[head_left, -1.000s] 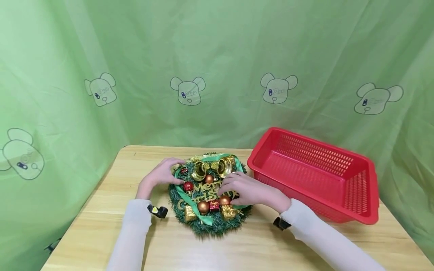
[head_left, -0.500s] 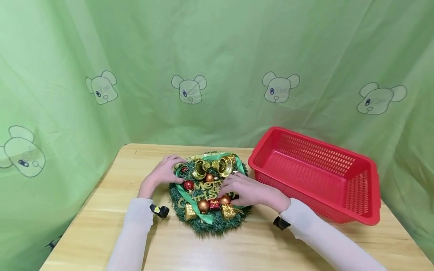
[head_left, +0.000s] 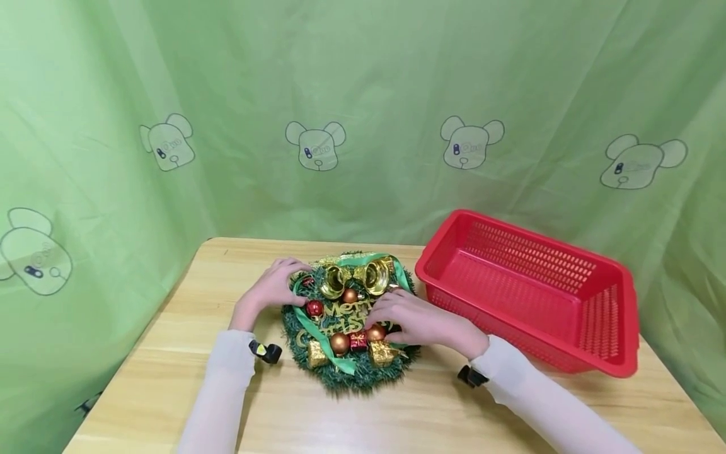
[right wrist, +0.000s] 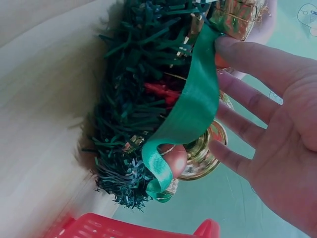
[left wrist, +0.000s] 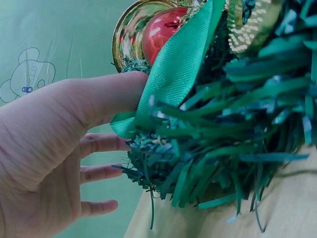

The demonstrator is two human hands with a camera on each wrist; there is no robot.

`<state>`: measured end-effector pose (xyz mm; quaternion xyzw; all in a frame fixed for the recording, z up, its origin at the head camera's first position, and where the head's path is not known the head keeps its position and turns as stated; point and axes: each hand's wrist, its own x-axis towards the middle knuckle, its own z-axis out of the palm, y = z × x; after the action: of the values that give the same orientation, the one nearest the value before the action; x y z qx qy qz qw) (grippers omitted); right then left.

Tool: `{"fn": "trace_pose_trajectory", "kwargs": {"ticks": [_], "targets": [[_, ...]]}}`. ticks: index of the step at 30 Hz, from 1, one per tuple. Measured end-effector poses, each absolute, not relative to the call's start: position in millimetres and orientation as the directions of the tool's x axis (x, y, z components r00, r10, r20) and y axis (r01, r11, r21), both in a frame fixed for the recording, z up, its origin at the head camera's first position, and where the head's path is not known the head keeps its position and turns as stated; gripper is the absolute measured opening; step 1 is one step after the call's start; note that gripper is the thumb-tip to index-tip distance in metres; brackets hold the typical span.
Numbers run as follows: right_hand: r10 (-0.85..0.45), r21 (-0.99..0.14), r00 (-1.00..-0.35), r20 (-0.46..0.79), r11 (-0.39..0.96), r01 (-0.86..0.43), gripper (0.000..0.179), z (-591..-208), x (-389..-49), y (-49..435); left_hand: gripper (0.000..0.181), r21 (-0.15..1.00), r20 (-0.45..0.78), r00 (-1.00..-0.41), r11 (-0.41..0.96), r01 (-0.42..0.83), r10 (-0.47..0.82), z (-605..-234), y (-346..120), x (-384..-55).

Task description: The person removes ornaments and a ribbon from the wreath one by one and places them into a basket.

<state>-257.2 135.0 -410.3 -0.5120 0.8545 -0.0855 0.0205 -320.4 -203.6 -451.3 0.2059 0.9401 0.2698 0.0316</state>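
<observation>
A Christmas wreath of green tinsel point(head_left: 363, 383) lies on the table, with gold lettering point(head_left: 347, 324) across its middle. Two gold bells point(head_left: 376, 278) sit at its far side; copper balls point(head_left: 339, 343) and small gift boxes point(head_left: 358, 341) line the near side. Over it winds a green ribbon point(head_left: 309, 326). My left hand point(head_left: 274, 287) rests at the wreath's left edge, thumb against the ribbon near a red ball point(head_left: 314, 308), fingers spread. My right hand point(head_left: 416, 318) lies over the right part; in the right wrist view its fingers are fairly straight, the thumb tip touching the ribbon's edge.
A red perforated basket point(head_left: 524, 343) stands angled on the right, close to the wreath and right forearm. The wooden table point(head_left: 317, 425) ends at the back before a green curtain point(head_left: 374, 202) printed with bear heads. Each wrist wears a small black camera point(head_left: 265, 352).
Both hands and the wreath stay nearly where they were. The head view has shifted very slightly.
</observation>
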Motion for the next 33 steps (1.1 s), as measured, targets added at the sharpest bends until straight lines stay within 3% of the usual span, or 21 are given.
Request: {"fn": "trace_pose_trajectory", "kwargs": {"ticks": [7, 21, 33], "targets": [[-0.882, -0.137, -0.465, 0.079, 0.452, -0.881, 0.040, -411.4, -257.1, 136.7, 0.075, 0.520, 0.045, -0.911, 0.769, 0.372, 0.411, -448.3, -203.0, -319.7], [-0.874, -0.182, -0.465, 0.137, 0.440, -0.880, 0.034, -406.7, -258.3, 137.0, 0.075, 0.536, 0.042, -0.912, 0.761, 0.365, 0.408, -450.6, -204.1, -321.6], [-0.840, -0.204, -0.515, 0.170, 0.481, -0.852, 0.037, -406.9, -258.7, 134.6, 0.075, 0.529, 0.047, -0.910, 0.762, 0.373, 0.412, -452.4, -203.6, -321.0]]}}
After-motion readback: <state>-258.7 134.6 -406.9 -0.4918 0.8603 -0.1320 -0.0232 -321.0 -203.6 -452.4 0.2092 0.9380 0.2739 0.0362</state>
